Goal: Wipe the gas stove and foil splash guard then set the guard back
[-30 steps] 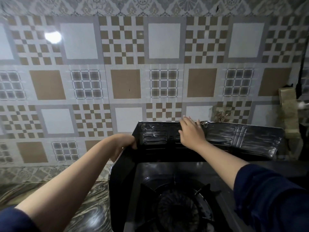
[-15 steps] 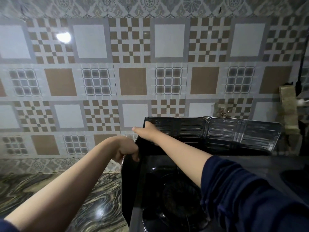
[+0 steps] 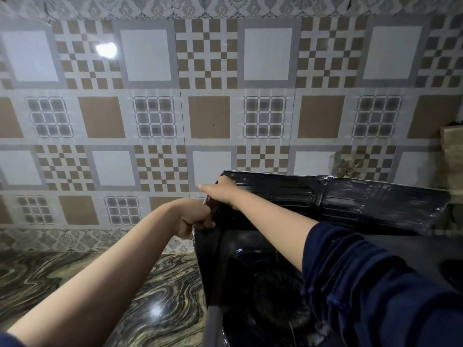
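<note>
The foil splash guard [image 3: 350, 201] looks dark and ribbed and stands upright round the back and left side of the black gas stove [image 3: 265, 291]. My left hand [image 3: 194, 217] grips the top edge of the guard's left panel, fingers curled over it. My right hand [image 3: 220, 190] holds the guard's back left corner, with the thumb pointing left and the fingers behind the top edge. My right arm in a dark blue sleeve crosses over the burner and hides much of the stove.
A patterned tile wall [image 3: 208, 116] rises right behind the guard. A swirled marble counter [image 3: 62, 279] lies left of the stove. A pale block-like object [image 3: 452, 151] stands at the right edge by the wall.
My right hand slid left along the guard's top edge from its middle to the back left corner. My left hand kept its grip on the left panel. The view shifted left.
</note>
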